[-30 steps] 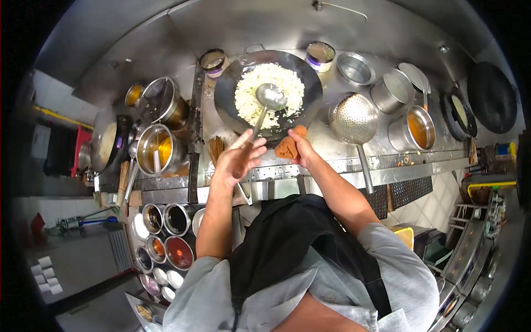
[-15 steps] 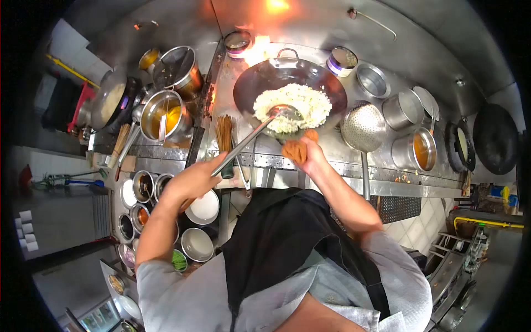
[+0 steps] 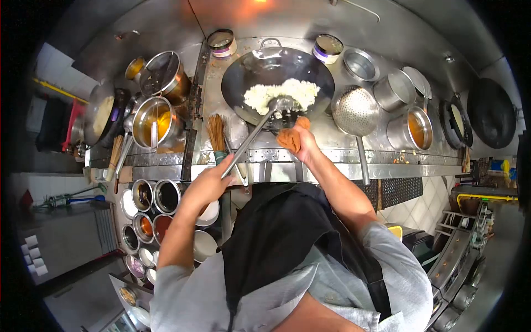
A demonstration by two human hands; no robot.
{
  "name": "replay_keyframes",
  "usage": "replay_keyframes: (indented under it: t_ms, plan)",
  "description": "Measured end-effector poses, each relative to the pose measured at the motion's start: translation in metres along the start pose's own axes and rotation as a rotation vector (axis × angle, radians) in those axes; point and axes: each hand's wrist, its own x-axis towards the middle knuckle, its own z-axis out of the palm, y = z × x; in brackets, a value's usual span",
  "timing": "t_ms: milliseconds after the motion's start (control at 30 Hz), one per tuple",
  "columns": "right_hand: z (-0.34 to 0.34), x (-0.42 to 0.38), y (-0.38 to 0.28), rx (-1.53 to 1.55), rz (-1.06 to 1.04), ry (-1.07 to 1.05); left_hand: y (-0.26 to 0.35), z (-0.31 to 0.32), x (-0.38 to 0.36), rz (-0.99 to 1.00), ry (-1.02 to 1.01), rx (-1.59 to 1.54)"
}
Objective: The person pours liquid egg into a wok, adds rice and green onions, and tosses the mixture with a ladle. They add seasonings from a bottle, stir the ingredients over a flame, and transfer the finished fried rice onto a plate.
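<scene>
My left hand (image 3: 206, 185) is wrapped round the long handle of a metal ladle (image 3: 253, 135). The ladle's bowl lies in the near side of the wok (image 3: 265, 66), against a heap of pale, rice-like food (image 3: 301, 91). An orange-brown cloth (image 3: 290, 140) is in my right hand (image 3: 305, 145), at the wok's near edge; the cloth hides what is under it. A bamboo brush (image 3: 215, 131) stands left of the ladle handle. Right of the wok lies a perforated strainer (image 3: 355, 110).
Two tins (image 3: 222, 43) (image 3: 327, 48) flank the wok's far side. Pots with orange-yellow liquid stand left (image 3: 145, 119) and right (image 3: 416, 130). Several seasoning containers (image 3: 167, 196) sit at lower left. A dark wok (image 3: 491, 113) leans at far right.
The flame behind the wok is no longer seen. The food is more bunched together. My left hand has shifted right with the ladle. The whole view has shifted slightly.
</scene>
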Motion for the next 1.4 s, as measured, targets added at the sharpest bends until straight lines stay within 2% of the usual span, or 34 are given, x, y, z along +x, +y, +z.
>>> replay_keyframes:
  t_ms: [33,67,100,133,167,233,267,300,333,367,400,433,467,500,533,600,633,667,700,733,800,833,867,900,1000,1133,1200,1233,1300,1400]
  plan:
    - [0.001,0.004,0.004,-0.02,-0.011,0.013,-0.01,0.016,0.018,-0.044,0.016,-0.019]
    - [-0.008,-0.019,0.016,-0.067,-0.022,-0.086,-0.021,0.038,0.033,-0.04,0.101,-0.021]
    - [-0.033,-0.033,0.03,-0.099,0.058,-0.168,-0.007,0.04,0.034,-0.116,0.098,-0.014]
    - [-0.072,-0.039,0.056,-0.154,0.047,-0.126,0.004,0.042,0.032,-0.19,0.094,-0.008]
    - [-0.092,-0.051,0.065,-0.211,0.084,-0.091,0.003,0.05,0.023,-0.105,0.211,-0.012]
    - [-0.095,-0.05,0.058,-0.163,0.066,-0.103,0.003,0.043,-0.003,-0.076,0.219,-0.037]
    - [-0.094,-0.055,0.057,-0.109,0.052,-0.113,0.005,0.031,-0.015,-0.051,0.221,-0.06]
    - [-0.046,-0.071,0.024,-0.122,0.058,-0.074,0.016,0.009,-0.028,-0.116,0.127,-0.082]
    - [0.004,-0.076,0.003,-0.059,0.001,0.109,0.022,-0.01,-0.04,-0.179,0.028,-0.099]
    - [0.017,-0.052,-0.013,-0.007,0.041,0.11,0.013,-0.016,-0.044,-0.059,0.027,-0.091]
    - [0.047,-0.053,-0.027,-0.025,-0.003,0.189,0.016,-0.017,-0.038,-0.053,0.023,-0.084]
    - [0.029,-0.01,-0.014,0.034,-0.005,0.078,0.019,-0.017,-0.029,-0.094,-0.013,-0.02]
    - [0.011,-0.001,0.001,0.04,-0.002,0.079,0.02,-0.014,-0.02,-0.138,-0.047,0.041]
    - [-0.003,0.003,0.013,0.002,-0.043,0.041,0.005,0.007,-0.005,-0.057,0.067,0.02]
    - [-0.011,0.0,0.02,-0.036,-0.084,-0.001,-0.012,0.033,0.013,-0.12,0.098,0.038]
    - [-0.036,-0.047,0.044,-0.11,-0.014,-0.053,-0.002,0.055,0.021,-0.191,0.141,0.057]
    - [-0.06,-0.059,0.055,-0.126,0.06,-0.061,0.004,0.059,0.013,-0.159,0.193,0.005]
    - [-0.067,-0.057,0.053,-0.133,0.055,-0.067,0.008,0.063,0.004,-0.122,0.251,-0.048]
    - [-0.075,-0.056,0.052,-0.147,0.035,-0.079,0.006,0.065,-0.004,0.0,0.337,-0.114]
    - [-0.086,-0.059,0.055,-0.158,0.023,-0.084,0.002,0.061,-0.01,-0.007,0.333,-0.119]
    - [-0.027,-0.066,0.007,-0.14,0.054,-0.035,0.018,0.038,-0.036,-0.091,0.228,-0.179]
    - [-0.002,-0.054,-0.01,-0.167,0.007,0.101,0.042,0.014,-0.042,-0.243,0.118,-0.095]
    - [-0.001,-0.028,-0.022,-0.1,0.048,0.093,0.032,0.018,-0.044,-0.139,0.191,-0.092]
    - [0.025,-0.034,-0.04,-0.144,0.101,0.16,0.042,0.015,-0.044,-0.169,0.191,-0.04]
    - [0.008,0.024,-0.043,-0.161,0.089,0.083,0.058,0.032,-0.02,-0.22,0.227,0.063]
    - [-0.016,0.045,-0.039,-0.269,0.169,-0.005,0.036,0.094,0.037,-0.243,0.316,0.108]
    - [-0.022,0.035,-0.038,-0.2,0.105,-0.062,0.035,0.115,0.048,-0.229,0.407,0.168]
    - [-0.029,0.023,-0.036,-0.294,0.128,-0.061,0.039,0.121,0.045,-0.254,0.42,0.158]
    - [-0.046,-0.005,-0.03,-0.293,0.11,-0.108,0.065,0.117,0.022,0.022,0.87,0.137]
    - [-0.09,-0.043,-0.014,-0.435,0.135,-0.194,0.079,0.132,-0.036,-0.047,1.053,-0.106]
